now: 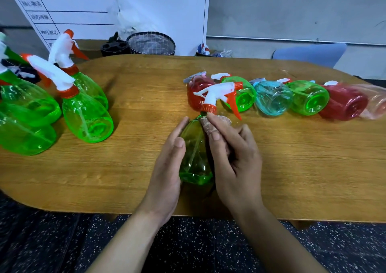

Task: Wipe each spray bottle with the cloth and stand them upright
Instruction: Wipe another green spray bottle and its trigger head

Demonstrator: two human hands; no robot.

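A green spray bottle [195,157] with a white and orange trigger head stands between my hands near the table's front edge. My left hand [167,168] lies flat against its left side with straight fingers. My right hand [231,160] holds a small pinkish cloth [211,124] against the bottle's right shoulder, just under the orange collar. Several green bottles [86,116] stand upright at the left. A row of bottles lies on its side behind: red [197,91], green [243,97], blue [271,97], green [309,99], red [344,103] and pale pink [376,103].
The wooden table [135,168] has a rounded front edge above a speckled dark floor. Behind it stand a mesh basket [151,43], a black holder [113,47], a white board with text and a blue chair [309,53].
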